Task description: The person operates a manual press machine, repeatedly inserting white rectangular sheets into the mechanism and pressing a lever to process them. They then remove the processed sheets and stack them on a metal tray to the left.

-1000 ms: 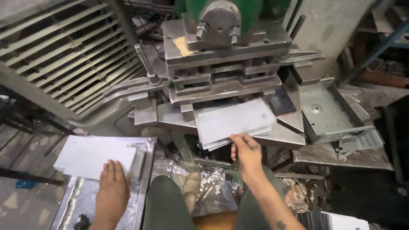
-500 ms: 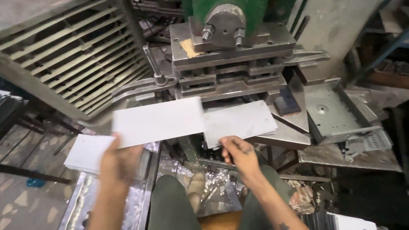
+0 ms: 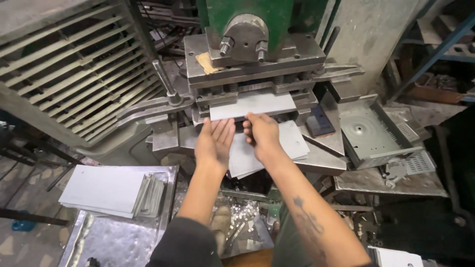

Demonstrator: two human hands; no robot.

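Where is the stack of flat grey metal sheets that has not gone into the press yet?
In the head view, the stack of flat grey metal sheets lies lower left on a shiny metal tray, left of the person's left forearm and below the grey slatted rack.

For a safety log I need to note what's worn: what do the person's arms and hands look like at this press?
Both hands, left hand and right hand, are bare: no gloves, rings or watch visible. The forearms are uncovered, with no sleeves showing. The right forearm carries a dark tattoo.
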